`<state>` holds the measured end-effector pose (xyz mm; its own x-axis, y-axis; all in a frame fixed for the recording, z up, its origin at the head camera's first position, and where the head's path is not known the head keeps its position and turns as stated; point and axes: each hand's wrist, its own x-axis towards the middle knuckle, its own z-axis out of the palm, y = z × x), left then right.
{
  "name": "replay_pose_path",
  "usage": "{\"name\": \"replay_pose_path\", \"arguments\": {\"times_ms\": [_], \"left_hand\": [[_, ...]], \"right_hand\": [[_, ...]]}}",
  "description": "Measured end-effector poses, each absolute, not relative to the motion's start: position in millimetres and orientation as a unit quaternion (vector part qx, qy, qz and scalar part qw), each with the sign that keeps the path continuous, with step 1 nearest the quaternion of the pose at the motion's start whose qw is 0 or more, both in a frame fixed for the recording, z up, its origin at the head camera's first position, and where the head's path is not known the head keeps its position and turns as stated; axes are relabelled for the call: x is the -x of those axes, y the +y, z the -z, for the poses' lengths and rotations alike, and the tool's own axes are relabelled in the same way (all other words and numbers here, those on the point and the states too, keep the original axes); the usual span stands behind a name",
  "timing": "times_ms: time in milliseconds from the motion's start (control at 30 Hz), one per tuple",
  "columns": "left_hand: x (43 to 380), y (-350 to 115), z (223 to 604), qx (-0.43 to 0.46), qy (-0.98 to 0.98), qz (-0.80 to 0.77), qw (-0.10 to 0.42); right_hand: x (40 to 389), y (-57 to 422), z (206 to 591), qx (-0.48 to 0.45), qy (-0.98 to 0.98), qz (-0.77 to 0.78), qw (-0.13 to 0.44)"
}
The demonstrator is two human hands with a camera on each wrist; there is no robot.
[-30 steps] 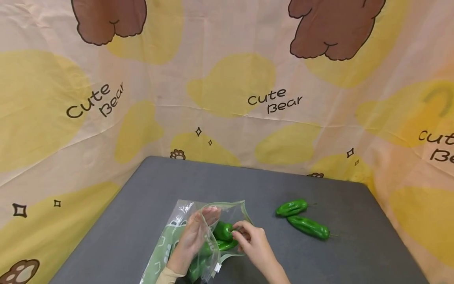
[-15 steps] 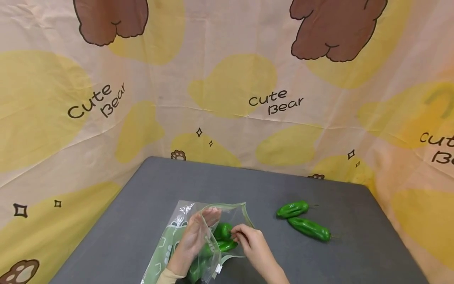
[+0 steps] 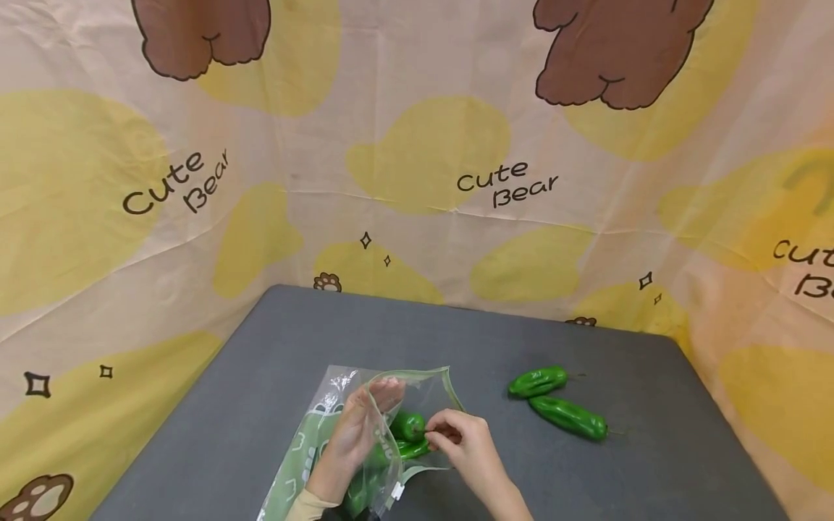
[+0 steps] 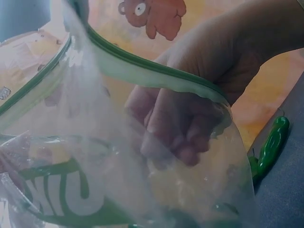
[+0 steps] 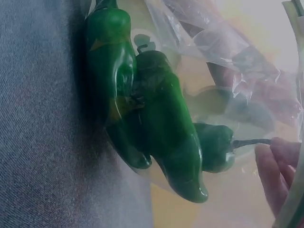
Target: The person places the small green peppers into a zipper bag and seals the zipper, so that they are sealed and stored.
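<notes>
A clear zip bag (image 3: 430, 383) with green print and a green zip edge stands with its mouth open. Several green peppers (image 5: 164, 123) lie in it, seen through the film. My right hand (image 3: 465, 441) reaches into the mouth, thumb and fingers pinching the thin stem of one pepper (image 5: 216, 147). In the left wrist view, the right hand's fingers (image 4: 175, 128) show through the film, curled inward. My left hand (image 3: 358, 423) rests against the bag's left side, fingers fairly straight, partly behind clear film. A white slider (image 3: 398, 491) sits at the zip's near end.
Two more green peppers (image 3: 567, 417) lie on the grey table (image 3: 625, 470) to the right of the bag. Behind and beside the table hangs a cloth (image 3: 404, 145) with printed bears and yellow patches.
My right hand has shifted its finger hold slightly at the pepper's stem, and that pepper sits slightly deeper left in the bag. The left hand and the two loose peppers stay put.
</notes>
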<state>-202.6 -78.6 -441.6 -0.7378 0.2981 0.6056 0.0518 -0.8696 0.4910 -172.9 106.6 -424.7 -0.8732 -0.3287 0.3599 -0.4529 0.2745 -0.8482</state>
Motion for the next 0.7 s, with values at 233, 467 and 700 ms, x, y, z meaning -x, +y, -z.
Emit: {"name": "replay_pose_path", "arguments": {"times_ms": [233,467,700], "left_hand": [[205.4,-77.9,444.5,-0.359,0.241,-0.899,0.07],[205.6,-77.8,446.2,-0.348,0.242,-0.903,0.071],[206.9,-79.7,446.7,-0.342,0.245,-0.905,0.067]], "right_hand": [[174.2,107.0,427.5,-0.237,-0.822,-0.505,0.112],[174.8,107.5,428.3,-0.223,-0.833,-0.488,0.139],[173.2,115.4,422.3,-0.222,-0.811,-0.53,0.112]]}}
